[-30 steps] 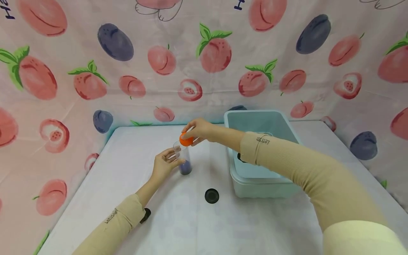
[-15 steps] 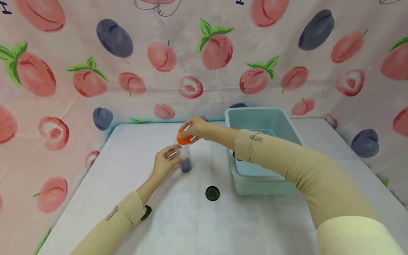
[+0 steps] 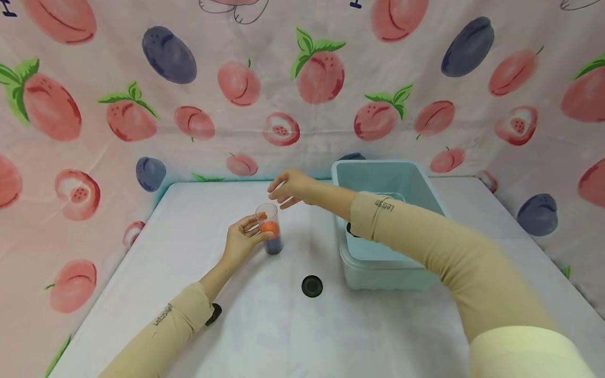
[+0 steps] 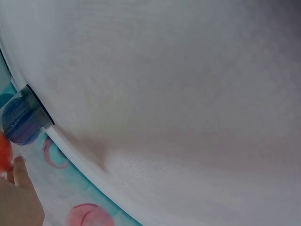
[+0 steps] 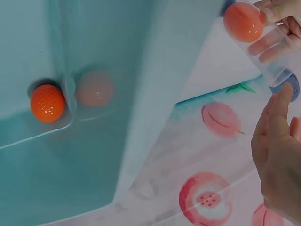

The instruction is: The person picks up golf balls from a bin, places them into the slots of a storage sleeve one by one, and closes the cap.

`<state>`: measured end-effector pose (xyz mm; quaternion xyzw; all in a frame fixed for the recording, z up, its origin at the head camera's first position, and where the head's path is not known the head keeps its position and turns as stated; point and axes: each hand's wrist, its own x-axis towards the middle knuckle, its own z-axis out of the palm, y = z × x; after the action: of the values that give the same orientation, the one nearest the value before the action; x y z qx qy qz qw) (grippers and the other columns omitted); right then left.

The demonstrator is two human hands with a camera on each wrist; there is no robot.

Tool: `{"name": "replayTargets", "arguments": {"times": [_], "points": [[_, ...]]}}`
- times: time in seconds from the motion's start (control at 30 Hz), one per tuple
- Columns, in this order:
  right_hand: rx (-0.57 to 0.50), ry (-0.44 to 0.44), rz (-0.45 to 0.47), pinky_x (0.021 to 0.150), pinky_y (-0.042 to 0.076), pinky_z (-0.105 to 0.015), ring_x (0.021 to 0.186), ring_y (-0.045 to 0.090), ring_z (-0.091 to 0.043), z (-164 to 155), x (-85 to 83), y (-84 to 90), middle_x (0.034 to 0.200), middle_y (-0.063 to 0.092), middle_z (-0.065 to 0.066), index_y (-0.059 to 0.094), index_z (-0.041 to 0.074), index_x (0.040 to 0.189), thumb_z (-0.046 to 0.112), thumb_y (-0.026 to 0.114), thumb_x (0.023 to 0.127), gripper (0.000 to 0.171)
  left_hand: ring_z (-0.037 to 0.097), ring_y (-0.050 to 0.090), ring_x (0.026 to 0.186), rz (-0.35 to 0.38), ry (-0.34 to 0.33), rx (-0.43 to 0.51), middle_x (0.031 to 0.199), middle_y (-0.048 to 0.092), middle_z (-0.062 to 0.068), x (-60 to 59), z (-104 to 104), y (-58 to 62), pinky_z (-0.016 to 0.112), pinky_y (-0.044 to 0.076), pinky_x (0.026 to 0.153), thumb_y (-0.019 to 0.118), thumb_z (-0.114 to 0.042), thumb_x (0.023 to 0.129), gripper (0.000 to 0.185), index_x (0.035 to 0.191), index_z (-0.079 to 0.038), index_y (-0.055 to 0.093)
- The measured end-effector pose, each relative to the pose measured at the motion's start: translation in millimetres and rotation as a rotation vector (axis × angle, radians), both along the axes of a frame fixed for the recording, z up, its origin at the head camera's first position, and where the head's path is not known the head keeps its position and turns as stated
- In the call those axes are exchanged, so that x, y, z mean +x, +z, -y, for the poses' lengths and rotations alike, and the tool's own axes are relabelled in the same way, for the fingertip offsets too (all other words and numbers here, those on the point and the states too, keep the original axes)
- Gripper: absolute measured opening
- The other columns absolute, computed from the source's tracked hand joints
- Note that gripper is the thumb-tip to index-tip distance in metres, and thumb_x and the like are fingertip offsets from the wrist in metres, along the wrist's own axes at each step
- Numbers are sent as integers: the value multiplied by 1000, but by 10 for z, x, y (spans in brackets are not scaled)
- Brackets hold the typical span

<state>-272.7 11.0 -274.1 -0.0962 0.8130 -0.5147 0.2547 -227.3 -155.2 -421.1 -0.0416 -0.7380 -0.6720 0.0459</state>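
A left hand point(image 3: 243, 239) grips a clear cup point(image 3: 269, 229) at the table's centre; an orange ball point(image 3: 269, 227) sits inside. The right hand point(image 3: 290, 187), fingers spread and empty, hovers at one o'clock. Dropping looks done; next likely reaches the teal bin point(image 3: 427, 194) at three o'clock.

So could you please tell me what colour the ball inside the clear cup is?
Orange. The ball in the cup shows best in the right wrist view.

Right hand point(image 5: 277, 160) open at lower right, just below clear cup point(image 5: 275, 52) holding orange ball point(image 5: 242, 22). Another orange ball point(image 5: 47, 102) resting inside teal tub point(image 5: 155, 94) at left.
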Motion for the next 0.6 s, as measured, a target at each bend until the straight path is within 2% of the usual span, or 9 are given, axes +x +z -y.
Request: {"name": "replayTargets", "arguments": {"times": [0.17,0.3,0.43,0.6], "points": [[8,21,-17,84,58,-37,85,60,-21,-63,-28,-3,108,61,-15,59,-6,115,3,62,88,29,11,64,105,21,1,-4,129,56,25,-6,8,2,18,54,87,73,8,75,52,123,10,54],[16,43,-29,87,57,-38,86,59,-21,-112,-38,3,112,60,-15,58,-5,116,4,61,89,29,18,63,110,30,5,-7,129,56,24,-2,9,-2,19,54,87,73,7,75,52,123,10,54],[17,49,-31,90,55,-40,91,59,-23,-176,-54,30,116,58,-17,57,-4,118,5,60,90,30,16,63,108,32,11,-7,129,56,23,0,7,-2,18,54,87,73,8,74,52,123,10,55],[-1,36,-21,92,54,-42,84,58,-20,-289,-86,85,112,59,-16,56,-5,118,5,58,91,29,20,62,112,23,10,-26,130,57,22,-11,7,-1,17,53,87,73,6,75,51,123,9,55]]}}
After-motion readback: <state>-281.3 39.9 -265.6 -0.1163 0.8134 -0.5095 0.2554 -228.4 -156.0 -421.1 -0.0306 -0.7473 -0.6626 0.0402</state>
